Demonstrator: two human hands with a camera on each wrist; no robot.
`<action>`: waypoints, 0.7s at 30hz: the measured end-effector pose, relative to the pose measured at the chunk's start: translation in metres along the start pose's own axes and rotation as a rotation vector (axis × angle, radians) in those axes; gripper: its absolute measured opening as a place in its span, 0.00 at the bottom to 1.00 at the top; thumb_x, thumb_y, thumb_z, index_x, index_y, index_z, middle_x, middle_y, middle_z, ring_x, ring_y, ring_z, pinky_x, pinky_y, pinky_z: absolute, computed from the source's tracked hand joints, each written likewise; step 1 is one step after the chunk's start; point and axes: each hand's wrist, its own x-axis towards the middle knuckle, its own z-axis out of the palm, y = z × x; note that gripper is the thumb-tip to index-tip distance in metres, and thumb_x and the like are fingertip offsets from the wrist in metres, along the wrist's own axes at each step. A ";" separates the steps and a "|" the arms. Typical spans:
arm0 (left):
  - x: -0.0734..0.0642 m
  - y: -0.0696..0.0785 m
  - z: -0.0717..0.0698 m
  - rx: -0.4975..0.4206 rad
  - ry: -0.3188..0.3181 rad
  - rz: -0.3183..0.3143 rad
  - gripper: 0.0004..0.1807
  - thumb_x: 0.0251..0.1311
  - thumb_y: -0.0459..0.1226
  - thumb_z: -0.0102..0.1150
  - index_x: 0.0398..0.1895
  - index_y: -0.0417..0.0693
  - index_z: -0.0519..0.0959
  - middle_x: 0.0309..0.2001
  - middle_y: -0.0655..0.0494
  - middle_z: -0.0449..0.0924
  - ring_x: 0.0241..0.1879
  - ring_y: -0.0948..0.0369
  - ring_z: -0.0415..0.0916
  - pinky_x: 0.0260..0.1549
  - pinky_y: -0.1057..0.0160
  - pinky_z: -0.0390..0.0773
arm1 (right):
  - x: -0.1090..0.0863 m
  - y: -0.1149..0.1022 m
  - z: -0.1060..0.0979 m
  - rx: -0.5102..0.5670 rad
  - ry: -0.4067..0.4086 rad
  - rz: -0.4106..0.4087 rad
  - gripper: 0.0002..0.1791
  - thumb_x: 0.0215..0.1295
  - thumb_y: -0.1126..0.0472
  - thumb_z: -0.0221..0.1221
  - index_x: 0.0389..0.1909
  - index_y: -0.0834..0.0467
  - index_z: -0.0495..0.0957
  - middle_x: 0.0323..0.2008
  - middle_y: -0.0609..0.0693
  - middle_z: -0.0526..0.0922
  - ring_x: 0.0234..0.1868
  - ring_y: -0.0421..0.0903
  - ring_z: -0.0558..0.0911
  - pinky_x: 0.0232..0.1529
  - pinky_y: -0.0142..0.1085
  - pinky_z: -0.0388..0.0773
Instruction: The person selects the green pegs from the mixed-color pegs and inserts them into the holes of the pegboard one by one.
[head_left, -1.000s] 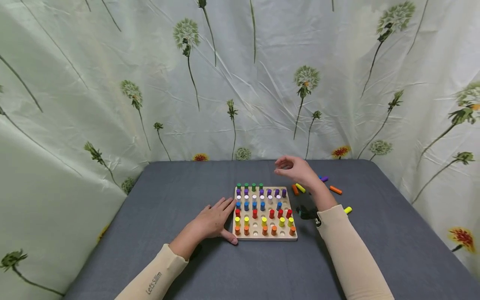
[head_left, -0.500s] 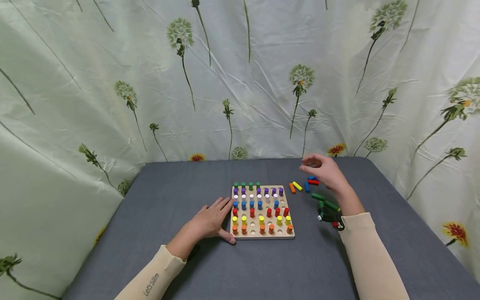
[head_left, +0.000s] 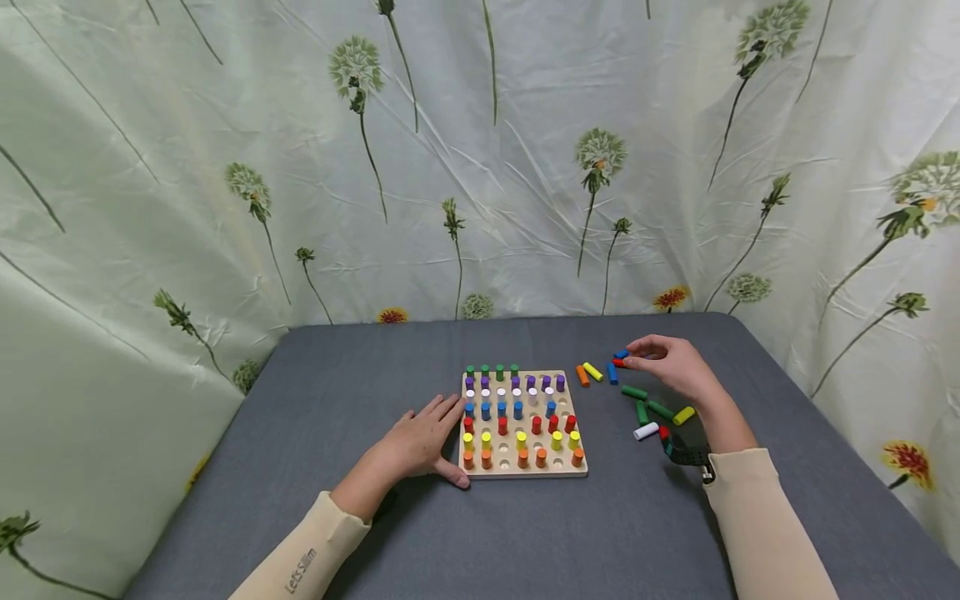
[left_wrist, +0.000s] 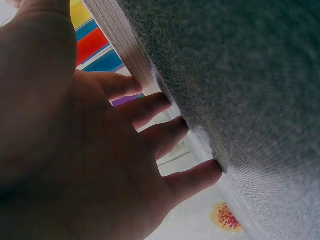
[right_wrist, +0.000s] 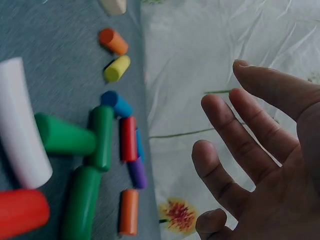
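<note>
The red peg (head_left: 617, 362) lies flat on the grey table (head_left: 390, 358), to the right of the pegboard (head_left: 551, 473) and toward the table's back edge; its long axis runs roughly along that edge; a far blue peg (head_left: 621, 354) lies just behind it, a near blue peg (head_left: 612, 374) just in front, and the right wrist view shows a purple peg (right_wrist: 137, 174) by one end; the right hand (head_left: 678, 367) is clearly the nearer, the peg lying just beside its fingertips on their left; in the head view the thumb overlaps the peg's right part, though whether they touch I cannot tell; its grip is moderately wide, fingers loosely bent, nothing seen held; the left hand (head_left: 423, 437) is well apart from the peg, fingers spread against the pegboard's left edge, thumb at the near corner, gripping no peg.
</note>
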 end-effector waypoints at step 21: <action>-0.001 0.002 -0.001 0.016 -0.001 -0.010 0.72 0.45 0.73 0.73 0.88 0.51 0.49 0.87 0.48 0.52 0.86 0.46 0.49 0.76 0.30 0.62 | 0.009 0.047 0.020 -0.063 -0.082 0.014 0.19 0.69 0.58 0.70 0.54 0.65 0.84 0.49 0.61 0.88 0.50 0.55 0.84 0.46 0.40 0.77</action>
